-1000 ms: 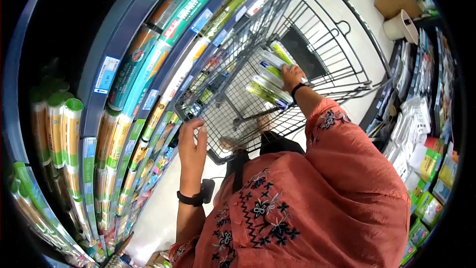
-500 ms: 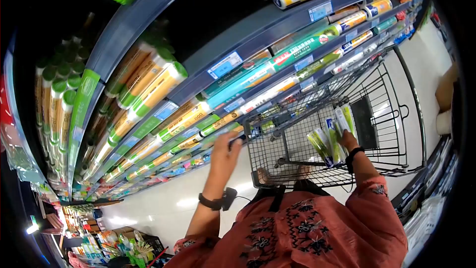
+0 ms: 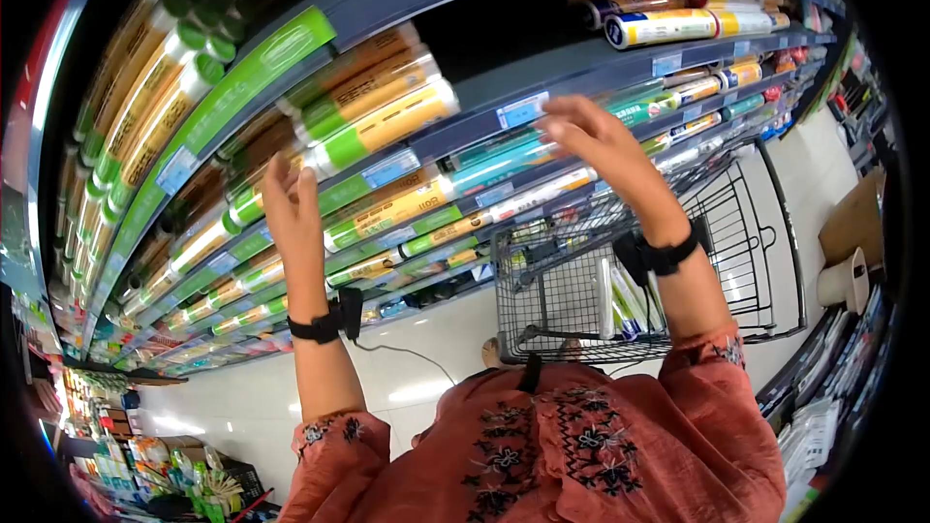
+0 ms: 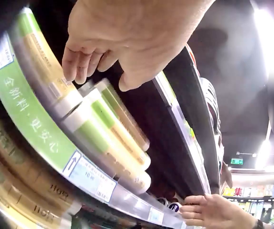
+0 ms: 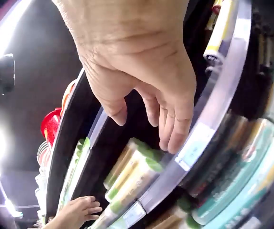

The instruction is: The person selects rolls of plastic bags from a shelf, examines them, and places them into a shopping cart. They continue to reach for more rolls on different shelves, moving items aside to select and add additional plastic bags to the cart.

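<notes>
My left hand [image 3: 294, 218] reaches toward green-and-tan rolls [image 3: 383, 126] on a shelf, fingers loosely bent with nothing in them. In the left wrist view that hand [image 4: 122, 43] hangs over the rolls [image 4: 111, 148]; whether its fingertips touch one, I cannot tell. My right hand [image 3: 610, 160] is raised before the shelf edge, to the right of those rolls, thumb and fingers apart and empty. The right wrist view has this hand [image 5: 142, 71] above the price-tag strip [image 5: 194, 148], with the rolls [image 5: 132, 176] beyond its fingertips.
A wire shopping cart [image 3: 523, 300] stands below my right arm, with several green-and-white packs [image 3: 625, 305] in it. Yellow-and-white rolls [image 3: 668, 27] lie further right on the shelf. A cardboard box [image 3: 852, 223] and low racks are at the right. A cable hangs from my left wrist.
My right hand has let go of the packs in the cart and risen to the shelf. My left hand has moved left toward the rolls. The view has turned toward the shelves.
</notes>
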`<state>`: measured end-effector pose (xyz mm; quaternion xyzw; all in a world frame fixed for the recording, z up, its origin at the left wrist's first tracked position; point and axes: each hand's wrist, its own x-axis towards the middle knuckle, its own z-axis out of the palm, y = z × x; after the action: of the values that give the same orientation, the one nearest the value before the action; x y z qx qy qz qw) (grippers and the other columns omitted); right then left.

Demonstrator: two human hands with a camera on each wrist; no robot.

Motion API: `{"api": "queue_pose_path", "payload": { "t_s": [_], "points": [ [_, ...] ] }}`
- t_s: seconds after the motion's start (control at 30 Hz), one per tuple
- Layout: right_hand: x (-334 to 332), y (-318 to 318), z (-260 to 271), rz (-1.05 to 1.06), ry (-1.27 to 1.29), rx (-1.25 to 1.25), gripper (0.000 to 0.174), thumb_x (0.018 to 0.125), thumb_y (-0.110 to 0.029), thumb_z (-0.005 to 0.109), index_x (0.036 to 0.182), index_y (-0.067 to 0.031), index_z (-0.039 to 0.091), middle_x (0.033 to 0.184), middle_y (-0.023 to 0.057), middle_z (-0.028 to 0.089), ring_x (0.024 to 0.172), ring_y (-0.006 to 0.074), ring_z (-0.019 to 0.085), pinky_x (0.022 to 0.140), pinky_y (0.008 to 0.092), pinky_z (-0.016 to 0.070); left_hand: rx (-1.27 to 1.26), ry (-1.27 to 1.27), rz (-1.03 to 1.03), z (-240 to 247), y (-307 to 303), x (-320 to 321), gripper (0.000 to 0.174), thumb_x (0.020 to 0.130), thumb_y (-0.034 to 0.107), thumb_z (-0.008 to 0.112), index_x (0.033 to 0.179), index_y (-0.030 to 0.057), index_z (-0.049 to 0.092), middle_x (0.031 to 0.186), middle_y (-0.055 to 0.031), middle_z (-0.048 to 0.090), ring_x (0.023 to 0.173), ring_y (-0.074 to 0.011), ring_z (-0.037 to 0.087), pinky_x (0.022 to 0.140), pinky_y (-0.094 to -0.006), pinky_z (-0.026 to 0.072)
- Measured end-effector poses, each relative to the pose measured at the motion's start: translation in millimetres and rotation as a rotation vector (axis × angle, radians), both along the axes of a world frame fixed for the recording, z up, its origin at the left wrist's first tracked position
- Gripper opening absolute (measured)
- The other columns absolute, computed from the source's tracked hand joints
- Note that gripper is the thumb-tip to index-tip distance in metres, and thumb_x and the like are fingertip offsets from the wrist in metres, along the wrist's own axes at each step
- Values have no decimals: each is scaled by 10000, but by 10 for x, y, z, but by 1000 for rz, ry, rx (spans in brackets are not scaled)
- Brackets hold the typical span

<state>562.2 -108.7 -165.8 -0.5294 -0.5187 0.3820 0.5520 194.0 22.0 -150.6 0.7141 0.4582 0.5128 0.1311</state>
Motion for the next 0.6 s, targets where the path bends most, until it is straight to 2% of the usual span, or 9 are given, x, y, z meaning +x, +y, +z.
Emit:
{"api": "queue_pose_path", "payload": {
  "t_s": [0.07,0.1,0.2,0.23,0.33,0.43,0.53,0.6],
  "points": [
    [-229,356,112,-21,-81,73,577,954,-393,638,1353,9,526,1244,171,641,1119,240,634,959,354,502,-64,47,-24,96,150,-45,572,992,300,626,1409,-53,458,1315,-211,558,1076,-241,593,887,-364,498],
    [-321,520,171,-41,-126,100,594,951,-398,640,1360,15,520,1266,180,630,1149,253,622,984,362,488,-19,112,-19,54,298,-97,625,971,356,643,1382,-83,473,1296,-232,567,1022,-243,608,839,-372,511],
    [-512,974,262,-95,-234,161,676,936,-455,636,1381,36,500,1305,217,604,1208,294,590,1034,393,457,-78,200,-34,235,342,-48,647,957,382,649,1352,-106,494,1238,-246,598,950,-255,623,824,-375,516],
    [-555,1097,270,-111,-265,176,709,931,-481,633,1388,43,493,1313,231,596,1222,308,581,1046,404,448,-71,231,-53,266,361,-52,681,943,410,655,1324,-134,504,1168,-272,637,898,-279,647,808,-396,524],
    [-644,1334,339,-104,-326,40,959,863,-605,624,1448,117,388,1395,343,500,1317,424,501,1086,451,412,-163,265,-86,338,400,-34,744,920,457,671,1380,-94,478,1116,-232,665,985,-291,660,842,-382,518],
    [-832,1318,375,-147,-307,-70,1071,848,-653,633,1484,145,306,1470,391,373,1417,425,370,1163,449,307,-164,271,-94,287,507,-27,812,901,498,679,1384,-116,459,1082,-240,663,978,-292,656,830,-385,518],
    [-956,1218,505,-119,-129,-163,1146,839,-654,646,1501,172,209,1537,397,247,1477,438,246,1195,448,238,-199,317,-95,358,427,6,777,927,473,644,1333,-161,453,1051,-342,652,982,-421,672,797,-457,521],
    [-854,1385,305,-103,-5,-78,1156,836,-635,664,1507,171,178,1532,388,262,1466,421,274,1186,438,256,-95,312,-84,267,462,4,765,923,461,653,1326,-160,459,1005,-330,650,919,-395,671,781,-438,521]
  ]
}}
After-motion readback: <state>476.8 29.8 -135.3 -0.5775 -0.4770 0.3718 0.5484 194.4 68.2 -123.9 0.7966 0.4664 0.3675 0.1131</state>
